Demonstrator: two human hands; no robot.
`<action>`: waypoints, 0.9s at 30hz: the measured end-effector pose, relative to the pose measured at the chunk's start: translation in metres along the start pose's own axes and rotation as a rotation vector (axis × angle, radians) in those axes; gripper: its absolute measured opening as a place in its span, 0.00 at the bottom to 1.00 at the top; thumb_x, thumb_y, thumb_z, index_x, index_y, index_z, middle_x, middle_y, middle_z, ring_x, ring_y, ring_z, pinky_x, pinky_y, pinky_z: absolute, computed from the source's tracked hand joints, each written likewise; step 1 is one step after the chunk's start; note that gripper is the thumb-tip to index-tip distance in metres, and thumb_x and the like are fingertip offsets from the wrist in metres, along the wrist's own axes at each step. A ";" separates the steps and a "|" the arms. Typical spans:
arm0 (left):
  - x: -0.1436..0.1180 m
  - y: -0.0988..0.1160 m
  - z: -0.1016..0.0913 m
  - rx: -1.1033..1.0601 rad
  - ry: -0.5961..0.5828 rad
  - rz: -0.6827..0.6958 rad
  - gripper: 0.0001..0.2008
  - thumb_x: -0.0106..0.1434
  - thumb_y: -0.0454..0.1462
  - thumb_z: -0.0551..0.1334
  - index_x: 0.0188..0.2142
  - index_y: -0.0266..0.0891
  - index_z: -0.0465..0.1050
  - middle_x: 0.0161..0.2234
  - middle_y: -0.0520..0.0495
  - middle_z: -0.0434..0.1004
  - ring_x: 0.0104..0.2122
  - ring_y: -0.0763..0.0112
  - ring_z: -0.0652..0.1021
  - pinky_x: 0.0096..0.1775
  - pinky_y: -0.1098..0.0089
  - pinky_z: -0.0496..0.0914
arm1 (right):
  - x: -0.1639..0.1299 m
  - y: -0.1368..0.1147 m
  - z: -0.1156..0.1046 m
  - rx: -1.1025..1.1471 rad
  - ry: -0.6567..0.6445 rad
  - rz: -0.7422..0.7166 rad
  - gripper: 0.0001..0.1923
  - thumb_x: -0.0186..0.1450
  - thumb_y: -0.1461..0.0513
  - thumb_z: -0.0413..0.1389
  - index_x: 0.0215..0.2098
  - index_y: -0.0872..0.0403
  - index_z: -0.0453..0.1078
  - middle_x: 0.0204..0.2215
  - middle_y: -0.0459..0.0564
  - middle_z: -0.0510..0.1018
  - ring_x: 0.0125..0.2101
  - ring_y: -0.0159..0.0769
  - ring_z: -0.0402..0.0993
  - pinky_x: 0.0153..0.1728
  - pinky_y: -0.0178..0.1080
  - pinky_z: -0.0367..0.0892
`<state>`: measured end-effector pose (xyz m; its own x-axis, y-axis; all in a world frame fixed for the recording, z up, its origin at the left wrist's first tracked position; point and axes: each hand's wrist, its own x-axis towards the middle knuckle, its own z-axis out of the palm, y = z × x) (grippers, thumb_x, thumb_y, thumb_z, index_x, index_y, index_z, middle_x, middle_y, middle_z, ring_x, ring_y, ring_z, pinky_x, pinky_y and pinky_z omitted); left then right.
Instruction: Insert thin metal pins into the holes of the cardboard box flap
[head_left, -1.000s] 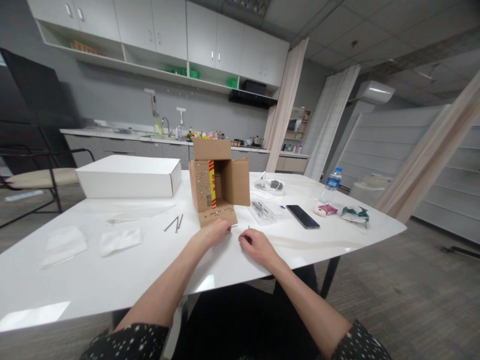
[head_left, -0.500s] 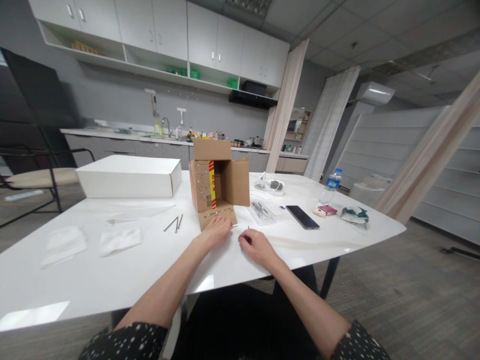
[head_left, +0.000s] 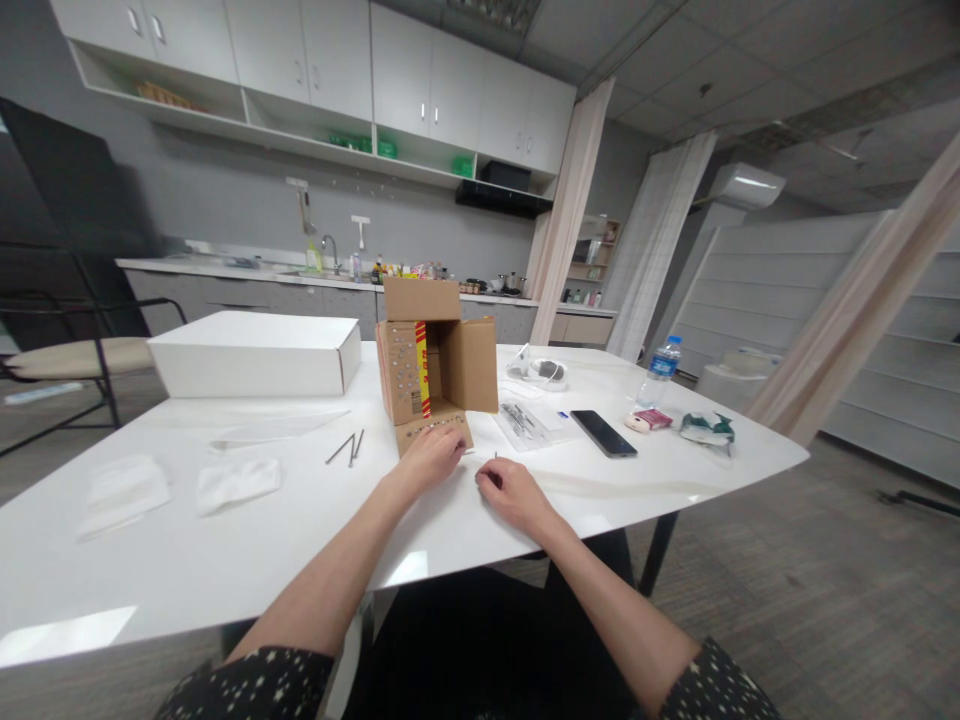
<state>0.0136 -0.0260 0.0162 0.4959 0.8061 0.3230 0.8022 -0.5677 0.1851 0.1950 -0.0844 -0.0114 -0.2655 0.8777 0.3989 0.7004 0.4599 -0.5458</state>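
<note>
A cardboard box [head_left: 443, 298] stands on the white table with its flaps spread and its dark opening facing me. Small shiny bits dot its left side, and more lie in a row along the lower front flap [head_left: 409, 439]. My left hand [head_left: 433, 456] rests over that flap, fingers curled down and closed. A small pale stick-like thing shows by its fingertips; whether they grip it is hidden. To the right, just above the table, my right hand [head_left: 513, 492] is closed in a pinch. A tiny dark tip pokes up by its fingers, too small to name.
Left of the box lie several metal nails [head_left: 352, 450], two white cloth pieces [head_left: 238, 484] and a white box [head_left: 251, 360]. On the right are a clear plastic case [head_left: 525, 424], a phone [head_left: 604, 433], a water bottle [head_left: 661, 372] and a small red-and-white packet [head_left: 649, 420].
My left hand has shifted slightly forward on the flap, its knuckles more arched. My right hand keeps its place and pinch. The view has moved a touch.
</note>
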 end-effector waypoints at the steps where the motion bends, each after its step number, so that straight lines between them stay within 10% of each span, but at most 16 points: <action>1: 0.000 -0.001 0.001 -0.021 0.021 0.012 0.10 0.66 0.33 0.53 0.37 0.40 0.74 0.41 0.43 0.78 0.44 0.62 0.76 0.47 0.64 0.66 | 0.000 0.000 0.000 -0.002 -0.002 0.000 0.08 0.62 0.67 0.52 0.29 0.55 0.72 0.27 0.47 0.76 0.28 0.32 0.68 0.32 0.33 0.60; 27: 0.002 -0.006 0.003 -0.044 0.023 -0.013 0.10 0.66 0.36 0.54 0.36 0.40 0.75 0.38 0.44 0.79 0.40 0.63 0.77 0.43 0.68 0.69 | 0.000 0.000 0.001 0.012 0.008 -0.007 0.08 0.62 0.67 0.53 0.29 0.54 0.73 0.28 0.47 0.77 0.29 0.33 0.69 0.32 0.33 0.60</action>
<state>0.0106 -0.0203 0.0128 0.4777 0.8094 0.3415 0.7926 -0.5648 0.2299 0.1948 -0.0840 -0.0119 -0.2647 0.8735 0.4085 0.6908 0.4673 -0.5517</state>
